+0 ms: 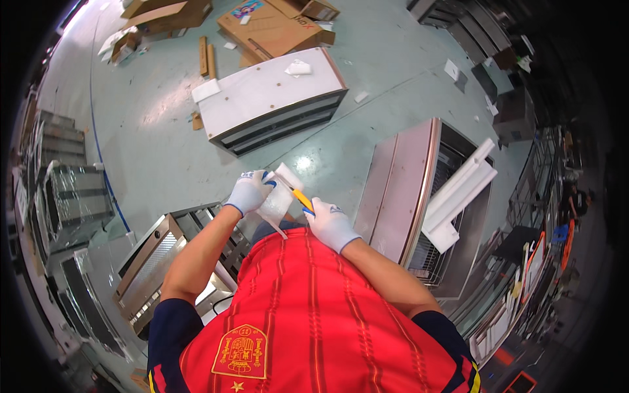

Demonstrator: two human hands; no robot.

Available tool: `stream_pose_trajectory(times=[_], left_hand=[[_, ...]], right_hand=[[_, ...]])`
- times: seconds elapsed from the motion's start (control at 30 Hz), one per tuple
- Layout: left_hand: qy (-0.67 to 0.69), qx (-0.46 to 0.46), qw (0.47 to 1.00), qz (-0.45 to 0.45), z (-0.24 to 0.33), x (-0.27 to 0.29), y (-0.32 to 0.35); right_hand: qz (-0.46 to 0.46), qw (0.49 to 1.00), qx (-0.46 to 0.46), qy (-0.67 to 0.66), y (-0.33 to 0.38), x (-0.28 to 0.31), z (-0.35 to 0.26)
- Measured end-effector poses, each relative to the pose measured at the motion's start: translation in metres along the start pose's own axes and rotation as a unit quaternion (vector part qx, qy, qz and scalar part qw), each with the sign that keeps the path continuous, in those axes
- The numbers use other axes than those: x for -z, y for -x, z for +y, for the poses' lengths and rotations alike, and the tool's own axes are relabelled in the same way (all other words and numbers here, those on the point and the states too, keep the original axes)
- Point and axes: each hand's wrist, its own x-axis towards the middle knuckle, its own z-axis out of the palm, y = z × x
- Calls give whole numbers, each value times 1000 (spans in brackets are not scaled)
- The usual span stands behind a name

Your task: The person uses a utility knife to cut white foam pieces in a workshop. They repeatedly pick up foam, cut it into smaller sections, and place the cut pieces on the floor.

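Note:
My left hand point(251, 192), in a white glove with blue fingertips, is closed on the upper left edge of a thin white foam sheet point(278, 200). The sheet hangs down in front of my waist. In my right hand point(331, 224), gloved the same way, is a yellow utility knife point(303, 199). Its tip points up and left and lies against or just over the foam; whether it touches cannot be made out. A thicker white foam end point(288, 175) sticks out beyond the knife tip.
A long steel cabinet point(272, 92) lies ahead on the green floor. To my right stands another steel unit point(400, 190) with wire racks and white foam strips point(462, 190) on it. Steel equipment point(154, 262) is close at my left. Cardboard boxes point(275, 33) and foam scraps lie farther off.

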Motion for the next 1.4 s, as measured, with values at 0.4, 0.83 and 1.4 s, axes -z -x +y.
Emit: stream_pose_trajectory(times=[0.4,0.83,1.4], left_hand=[[-120,-161,978,-45,151,-96,11],[166,-222,958,67,281,-97,-31],[723,172,663,-93,95,-88,62]], right_hand=[[76,997,-8,-9,73,-9,115],[190,898,-296,-265,208,-24,251],[102,783,-37,-613,9,19,116]])
